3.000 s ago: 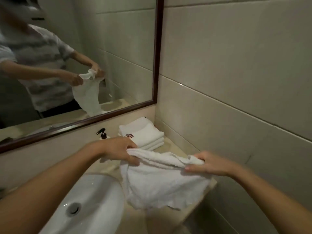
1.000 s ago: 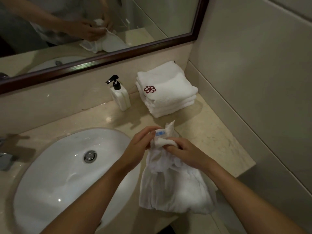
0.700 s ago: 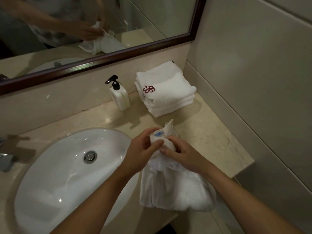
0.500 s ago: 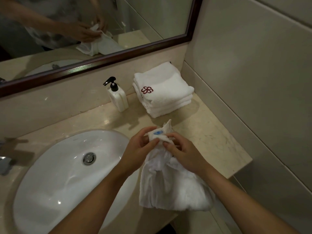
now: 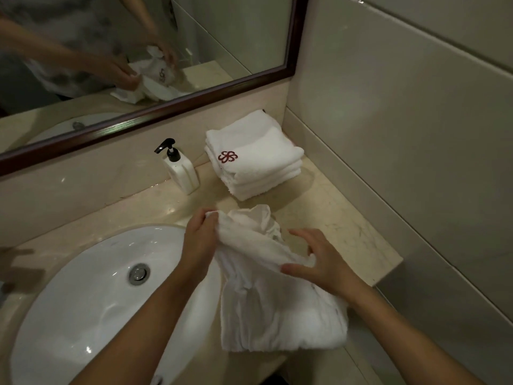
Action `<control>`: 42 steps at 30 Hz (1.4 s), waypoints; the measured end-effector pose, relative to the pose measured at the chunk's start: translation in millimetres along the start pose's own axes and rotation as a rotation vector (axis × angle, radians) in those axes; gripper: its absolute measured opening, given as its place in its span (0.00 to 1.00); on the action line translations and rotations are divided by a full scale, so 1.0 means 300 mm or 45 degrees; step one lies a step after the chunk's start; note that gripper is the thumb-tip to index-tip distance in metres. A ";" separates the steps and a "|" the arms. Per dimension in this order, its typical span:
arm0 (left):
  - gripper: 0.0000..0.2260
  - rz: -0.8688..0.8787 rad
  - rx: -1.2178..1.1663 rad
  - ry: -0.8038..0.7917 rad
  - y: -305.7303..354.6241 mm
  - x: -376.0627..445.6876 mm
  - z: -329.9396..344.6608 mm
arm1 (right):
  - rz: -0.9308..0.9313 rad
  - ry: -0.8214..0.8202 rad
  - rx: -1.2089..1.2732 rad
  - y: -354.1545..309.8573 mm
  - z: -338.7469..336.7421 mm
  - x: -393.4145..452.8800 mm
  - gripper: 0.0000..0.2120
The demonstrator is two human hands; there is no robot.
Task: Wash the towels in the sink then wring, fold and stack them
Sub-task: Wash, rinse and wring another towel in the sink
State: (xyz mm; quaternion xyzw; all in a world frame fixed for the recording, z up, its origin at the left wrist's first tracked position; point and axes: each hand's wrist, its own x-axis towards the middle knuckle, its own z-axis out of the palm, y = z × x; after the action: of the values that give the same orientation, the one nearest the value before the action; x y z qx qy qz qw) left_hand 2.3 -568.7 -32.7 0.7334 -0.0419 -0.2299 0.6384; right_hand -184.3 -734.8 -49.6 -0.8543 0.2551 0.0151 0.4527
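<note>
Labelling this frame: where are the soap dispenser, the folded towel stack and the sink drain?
soap dispenser (image 5: pixel 181 173), head view, white body.
folded towel stack (image 5: pixel 261 151), head view, top towel.
sink drain (image 5: pixel 138 273), head view, metal plug.

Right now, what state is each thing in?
loose towel: crumpled, unfolded, hanging over the counter edge
left hand: pinching the towel's top edge
right hand: fingers spread, resting on the towel
folded towels: stacked neatly by the wall
sink: empty, no standing water
soap dispenser: upright

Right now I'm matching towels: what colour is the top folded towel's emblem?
Dark red emblem on white, head view.
</note>
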 end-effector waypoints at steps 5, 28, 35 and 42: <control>0.10 -0.261 0.005 -0.063 -0.024 0.061 0.020 | 0.118 -0.099 -0.232 0.208 0.002 -0.060 0.27; 0.20 0.303 1.274 -0.406 -0.149 0.238 0.130 | 0.225 -0.036 -0.106 0.062 0.183 0.301 0.10; 0.33 0.449 1.816 -0.735 -0.159 0.243 0.253 | 0.438 0.080 0.871 0.002 0.180 0.209 0.10; 0.14 0.355 1.593 -0.745 -0.148 0.264 0.233 | 0.213 0.153 0.260 0.018 0.119 0.187 0.02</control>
State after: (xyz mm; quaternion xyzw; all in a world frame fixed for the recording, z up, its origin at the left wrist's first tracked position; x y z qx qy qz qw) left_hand 35.1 -653.0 -103.1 0.8588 -0.4297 -0.2665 0.0828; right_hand -130.6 -733.1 -89.1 -0.7788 0.3523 -0.0242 0.5185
